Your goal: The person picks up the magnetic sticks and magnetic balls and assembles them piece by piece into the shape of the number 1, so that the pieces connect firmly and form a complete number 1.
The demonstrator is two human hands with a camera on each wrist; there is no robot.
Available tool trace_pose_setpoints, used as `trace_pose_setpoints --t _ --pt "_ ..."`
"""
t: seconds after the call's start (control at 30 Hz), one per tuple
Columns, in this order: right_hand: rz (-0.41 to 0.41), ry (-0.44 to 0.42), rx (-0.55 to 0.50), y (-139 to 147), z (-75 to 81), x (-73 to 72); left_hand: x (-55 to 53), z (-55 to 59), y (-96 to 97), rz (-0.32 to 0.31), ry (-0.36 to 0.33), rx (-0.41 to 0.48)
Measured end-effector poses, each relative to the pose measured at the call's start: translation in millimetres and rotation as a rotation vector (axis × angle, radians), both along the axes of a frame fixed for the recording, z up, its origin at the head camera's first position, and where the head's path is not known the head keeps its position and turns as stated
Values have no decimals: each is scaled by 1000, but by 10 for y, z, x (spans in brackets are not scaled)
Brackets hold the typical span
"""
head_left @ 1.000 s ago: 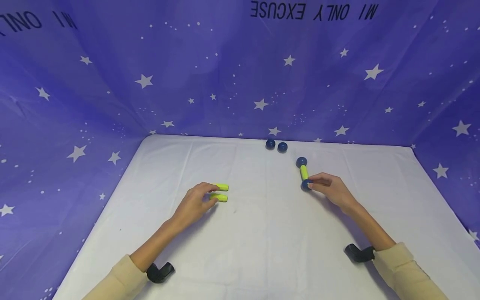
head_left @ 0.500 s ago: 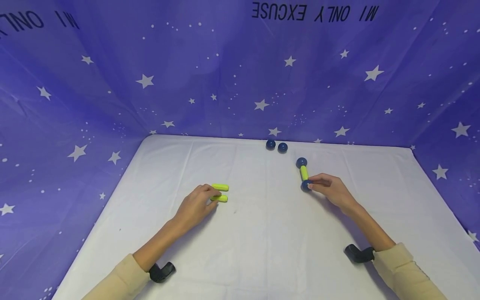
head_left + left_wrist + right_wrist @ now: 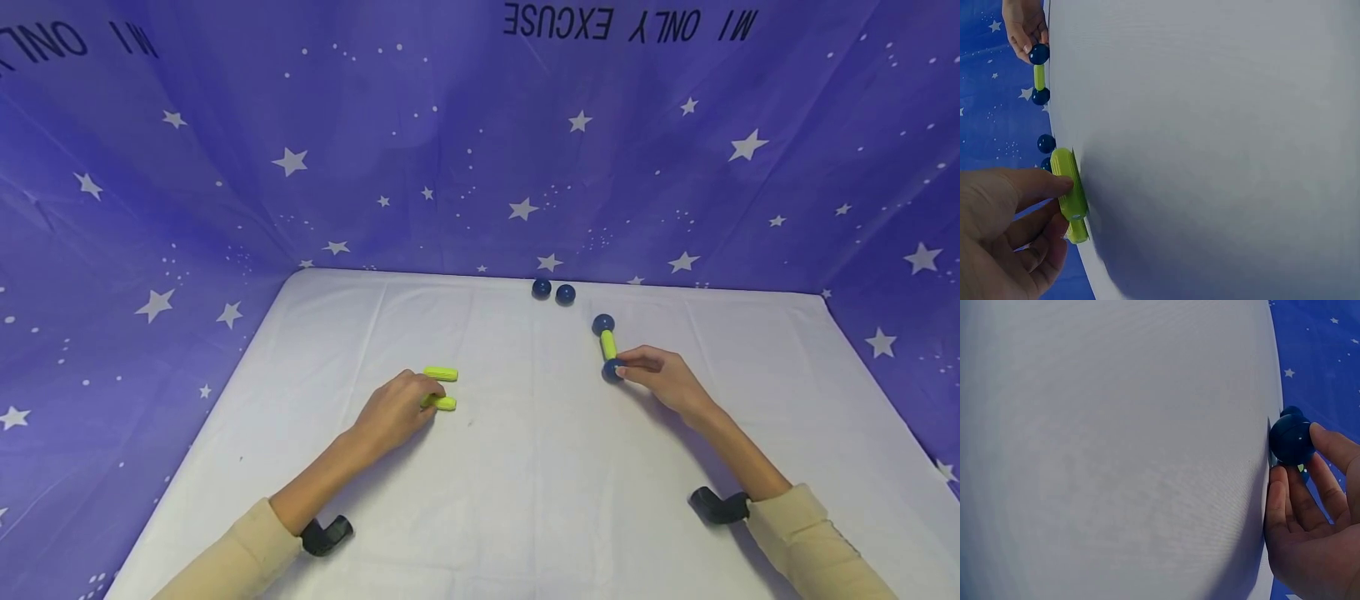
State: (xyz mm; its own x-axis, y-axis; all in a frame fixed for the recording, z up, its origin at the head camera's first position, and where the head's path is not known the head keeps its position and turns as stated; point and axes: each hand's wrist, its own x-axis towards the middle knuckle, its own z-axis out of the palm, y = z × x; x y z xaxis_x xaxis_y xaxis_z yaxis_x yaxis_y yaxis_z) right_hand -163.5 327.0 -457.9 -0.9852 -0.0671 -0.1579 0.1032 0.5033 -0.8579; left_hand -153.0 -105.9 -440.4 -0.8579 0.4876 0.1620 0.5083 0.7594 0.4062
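Note:
In the head view my left hand [image 3: 395, 408] pinches the nearer of two ribbed yellow-green rods [image 3: 445, 403]. The left wrist view has the thumb on this rod [image 3: 1069, 187], with the other rod partly hidden behind it. That farther rod [image 3: 441, 374] lies roughly parallel on the table. On the right, my right hand [image 3: 663, 382] grips a dark blue ball [image 3: 612, 370] between thumb and fingers. A third yellow-green rod [image 3: 608, 345] joins that ball to another blue ball [image 3: 603, 324] farther back. Both balls and rod form a dumbbell shape.
Two loose blue balls, a left one [image 3: 542, 288] and a right one [image 3: 566, 294], sit near the back edge of the white-covered table [image 3: 525, 500]. A purple star-printed curtain [image 3: 420, 150] rises behind and along the sides.
My left fingers have come off the farther rod and closed on the nearer one, which has shifted slightly toward me. The right hand and the joined balls stay put.

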Motion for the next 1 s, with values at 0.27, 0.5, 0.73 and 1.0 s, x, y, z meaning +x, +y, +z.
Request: trace_pose_setpoints --t 0.27,0.5,0.73,1.0 --pt "-6 -4 -3 22 -25 -12 5 38 123 -75 -52 119" --pt "0 -2 7 -2 16 9 -15 83 348 -143 -158 218" --pt "-4 -8 11 -8 9 3 -27 90 612 -162 -240 288" --pt "2 3 0 -9 31 9 -89 80 901 -162 -391 404"
